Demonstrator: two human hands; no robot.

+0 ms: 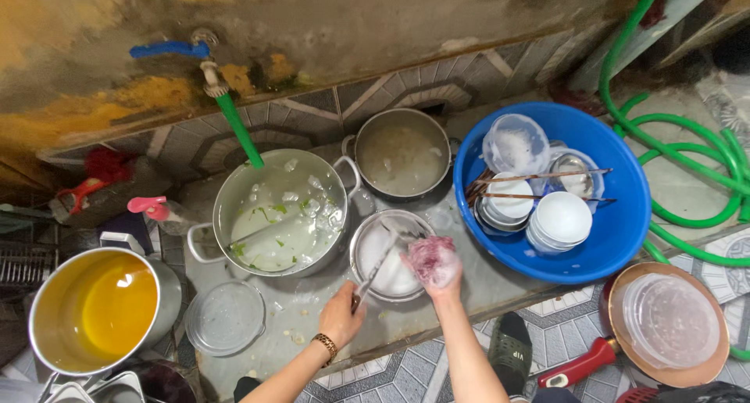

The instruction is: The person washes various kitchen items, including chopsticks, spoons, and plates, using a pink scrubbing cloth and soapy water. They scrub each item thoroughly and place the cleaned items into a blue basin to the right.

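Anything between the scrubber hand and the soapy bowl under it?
Nothing visible. The right hand holds the pink scrubber right over the foamy steel bowl; the left hand holds a metal utensil reaching into that bowl.

Blue basin (625, 223) with white bowls (559, 219), bright green hose (687, 176) coiled beside it. Pink scrubber (432, 260) in the right hand (441, 274), yellow liquid in the steel pot (94, 309). Blue tap (170, 50), grey geometric-patterned tiles (391, 98), red-handled pan (625, 348).
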